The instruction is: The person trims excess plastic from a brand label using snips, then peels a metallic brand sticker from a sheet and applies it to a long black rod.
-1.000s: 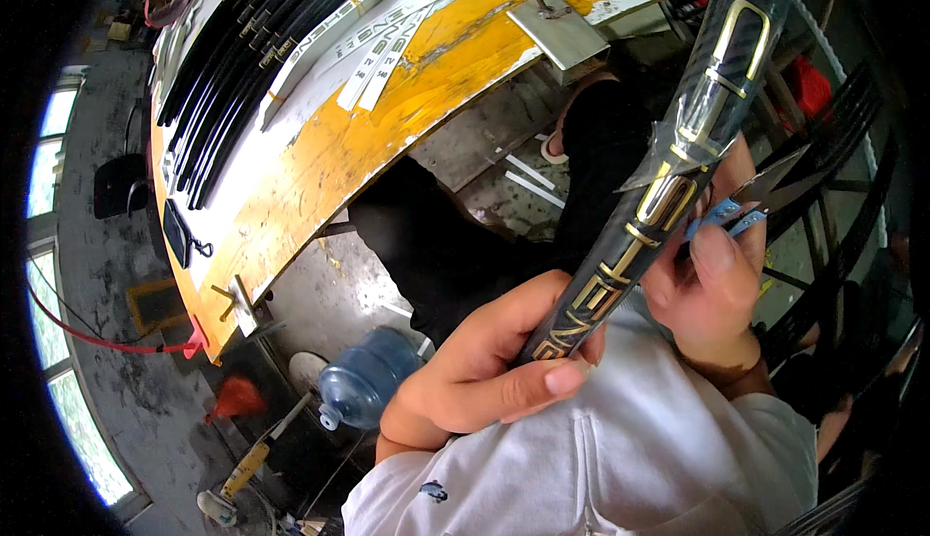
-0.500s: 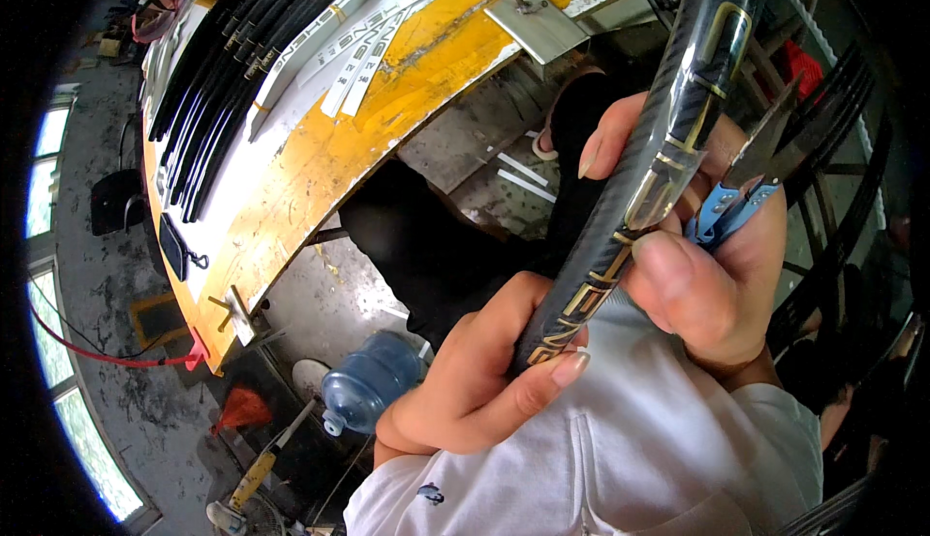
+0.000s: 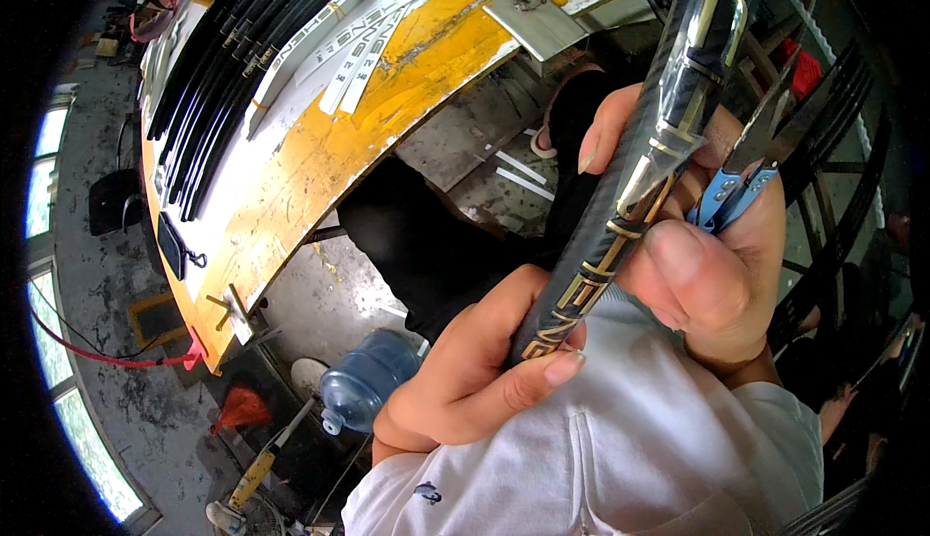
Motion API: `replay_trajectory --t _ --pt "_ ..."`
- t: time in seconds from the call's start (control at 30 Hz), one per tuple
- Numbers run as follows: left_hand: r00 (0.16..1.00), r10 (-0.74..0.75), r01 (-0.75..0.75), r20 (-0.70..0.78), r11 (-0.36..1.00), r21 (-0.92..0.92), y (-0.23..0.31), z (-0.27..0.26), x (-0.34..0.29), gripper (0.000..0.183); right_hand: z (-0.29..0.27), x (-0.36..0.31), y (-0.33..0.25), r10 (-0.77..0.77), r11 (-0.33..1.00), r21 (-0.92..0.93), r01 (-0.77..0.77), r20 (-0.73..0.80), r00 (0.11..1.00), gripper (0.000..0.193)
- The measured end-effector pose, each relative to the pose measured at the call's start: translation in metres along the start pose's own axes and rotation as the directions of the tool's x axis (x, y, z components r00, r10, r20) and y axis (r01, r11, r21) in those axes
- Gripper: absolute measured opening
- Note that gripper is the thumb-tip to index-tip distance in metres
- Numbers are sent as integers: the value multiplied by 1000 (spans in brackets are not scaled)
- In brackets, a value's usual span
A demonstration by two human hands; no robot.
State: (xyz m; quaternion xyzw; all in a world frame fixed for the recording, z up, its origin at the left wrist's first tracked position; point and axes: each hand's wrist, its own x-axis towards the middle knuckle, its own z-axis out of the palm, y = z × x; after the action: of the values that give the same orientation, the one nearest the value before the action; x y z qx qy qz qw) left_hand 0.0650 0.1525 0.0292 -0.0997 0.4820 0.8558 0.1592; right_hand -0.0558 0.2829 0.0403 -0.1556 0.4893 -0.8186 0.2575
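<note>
A glossy black carbon-fibre tube [image 3: 635,148] with gold lettering rises diagonally from my lap past the top edge. Near its lower end my left hand [image 3: 475,366] is wrapped around it, thumb beside the lowest gold letter. My right hand [image 3: 712,274] is at the tube's middle, its fingers behind and thumb in front. Small scissors [image 3: 731,192] with blue handles are tucked in that same hand, blades pointing up and away. By the right fingers, a bit of clear film [image 3: 678,148] stands off the tube's surface.
On the yellow-and-white bench [image 3: 291,211], several black tubes [image 3: 228,61] lie beside white printed strips [image 3: 363,56]. A metal plate [image 3: 533,22] sits at the bench edge. Below are a blue water jug [image 3: 368,381] and a hammer [image 3: 252,478]. More dark tubes [image 3: 833,129] stand at right.
The tube has rolled slightly in my hands, so the gold letters face more toward me. My right thumb has shifted slightly. My left hand still grips the lower end.
</note>
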Motion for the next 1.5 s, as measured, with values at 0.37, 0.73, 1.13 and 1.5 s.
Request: replay_trajectory --t 0.37,0.73,1.13,1.5 --pt "997 67 -60 -48 989 139 1 1 -4 21 -20 -9 11 -100 984 -155 88 -72 992 24" --pt "991 118 -93 -57 942 323 3 7 -6 27 -27 -12 17 -334 898 -282 339 65 940 32" --pt "997 -53 48 55 996 78 3 0 7 31 -15 11 0 -288 952 -109 287 4 958 62" --pt "992 -110 116 59 987 -114 26 20 30 86 -15 11 11 -247 956 198 214 163 955 58"
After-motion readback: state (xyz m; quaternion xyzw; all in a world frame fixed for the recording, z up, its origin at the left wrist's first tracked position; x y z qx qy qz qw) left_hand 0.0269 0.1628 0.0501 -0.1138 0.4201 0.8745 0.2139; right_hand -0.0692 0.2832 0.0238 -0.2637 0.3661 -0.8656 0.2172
